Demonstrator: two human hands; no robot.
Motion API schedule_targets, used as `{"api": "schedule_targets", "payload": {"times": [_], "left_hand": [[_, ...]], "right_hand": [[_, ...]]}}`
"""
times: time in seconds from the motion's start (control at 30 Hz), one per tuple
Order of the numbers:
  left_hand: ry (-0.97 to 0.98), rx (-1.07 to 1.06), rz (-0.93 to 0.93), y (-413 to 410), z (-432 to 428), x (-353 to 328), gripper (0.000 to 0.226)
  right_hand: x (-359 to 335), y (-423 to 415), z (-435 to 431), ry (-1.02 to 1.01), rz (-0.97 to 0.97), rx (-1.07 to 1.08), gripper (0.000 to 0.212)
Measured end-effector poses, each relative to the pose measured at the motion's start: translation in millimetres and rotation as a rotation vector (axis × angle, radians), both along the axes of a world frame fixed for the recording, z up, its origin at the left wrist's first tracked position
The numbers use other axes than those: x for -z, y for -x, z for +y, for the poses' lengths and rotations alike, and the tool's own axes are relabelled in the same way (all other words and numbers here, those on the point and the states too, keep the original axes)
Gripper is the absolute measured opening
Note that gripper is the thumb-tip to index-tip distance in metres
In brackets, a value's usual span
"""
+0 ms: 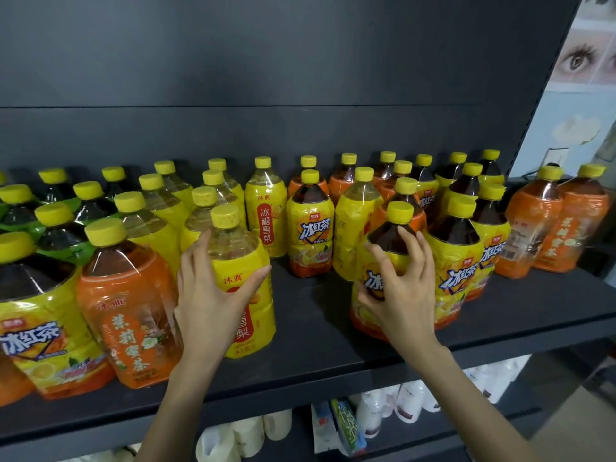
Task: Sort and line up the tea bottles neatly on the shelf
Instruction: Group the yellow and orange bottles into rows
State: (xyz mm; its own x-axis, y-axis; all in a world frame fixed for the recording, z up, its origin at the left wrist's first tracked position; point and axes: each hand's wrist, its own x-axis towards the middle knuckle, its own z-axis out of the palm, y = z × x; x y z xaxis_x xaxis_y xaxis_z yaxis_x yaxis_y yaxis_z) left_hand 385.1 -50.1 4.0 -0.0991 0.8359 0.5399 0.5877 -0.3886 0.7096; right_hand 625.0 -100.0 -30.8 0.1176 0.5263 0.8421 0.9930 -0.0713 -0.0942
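**Dark metal shelf, tea bottles: sorting part done**

Shelf (pixel 316 328): bare boards between the two hands; stock on either side.

Done, by appearance: green-label bottles (pixel 63 245) are grouped far left of the left hand, and pale pear-drink bottles (pixel 153 221) stand in rows just behind it.

Left to do, by appearance: an orange jasmine tea bottle (pixel 130 311) stands just left of the left hand among iced black tea. Behind the right hand, orange and yellow labels are mixed. More orange bottles (pixel 540 228) stand well to its right. Front edges are uneven.

Left hand (pixel 213 295): wrapped round the front pear-drink bottle (pixel 243 261), which stands upright, thumb on its right side.

Right hand (pixel 403 288): fingers curled on the shoulder and label of an iced black tea bottle (pixel 386 238), upright at the shelf front.
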Motion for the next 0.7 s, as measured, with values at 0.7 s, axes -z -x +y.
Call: {"api": "schedule_targets", "payload": {"times": [0.7], "left_hand": [[-0.002, -0.004, 0.086, 4.8, 1.2, -0.8, 0.097]], "right_hand": [[-46.1, 60.9, 65.4, 0.062, 0.35, -0.465, 0.055]]}}
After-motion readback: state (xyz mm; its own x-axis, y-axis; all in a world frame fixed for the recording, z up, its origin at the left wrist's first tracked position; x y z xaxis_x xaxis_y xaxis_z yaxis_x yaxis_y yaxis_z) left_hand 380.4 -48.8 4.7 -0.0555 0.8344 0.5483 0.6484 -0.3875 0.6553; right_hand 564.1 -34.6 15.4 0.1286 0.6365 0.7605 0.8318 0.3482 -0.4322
